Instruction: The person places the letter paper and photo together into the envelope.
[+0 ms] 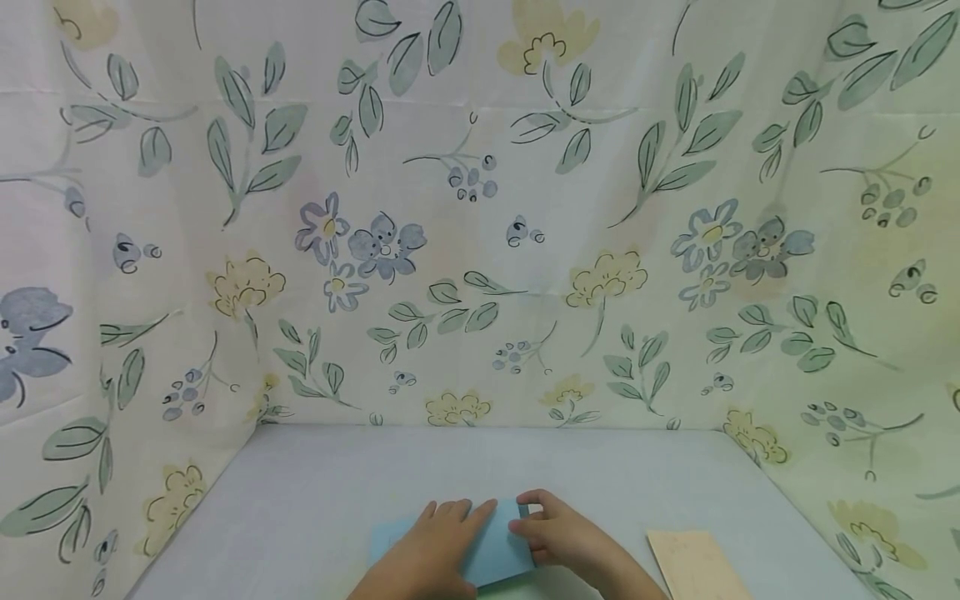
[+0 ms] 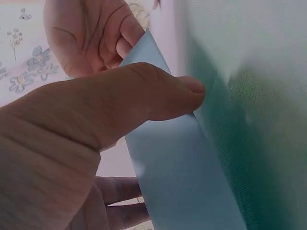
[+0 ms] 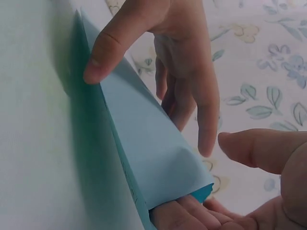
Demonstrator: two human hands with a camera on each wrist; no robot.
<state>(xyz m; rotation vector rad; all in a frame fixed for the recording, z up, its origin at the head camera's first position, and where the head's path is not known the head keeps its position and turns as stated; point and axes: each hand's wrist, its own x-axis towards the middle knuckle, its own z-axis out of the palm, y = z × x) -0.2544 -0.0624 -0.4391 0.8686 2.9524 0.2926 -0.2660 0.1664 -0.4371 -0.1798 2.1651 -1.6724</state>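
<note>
Floral cloth (image 1: pixel 420 208) hangs to the left of the fingers, beyond them and to their right, around a pale surface (image 1: pixel 480 458). Just left of the left fingers shows a blue strip (image 1: pixel 385 540); whether it belongs to the same sheet as the paper, I cannot tell. The left hand (image 1: pixel 442 537) has its fingers fairly straight and laid across the blue paper (image 1: pixel 497 554), its thumb resting over the near edge. The paper lies under the left fingers and reaches right to the other hand, folded so that layers part at its right end. A greenish shadow falls on the near side of the left thumb. The right hand (image 1: pixel 562 533) has its fingers curled and hooked into that right end, holding it. To the right of the right fingers, well apart, lies a beige card (image 1: pixel 693 560).
</note>
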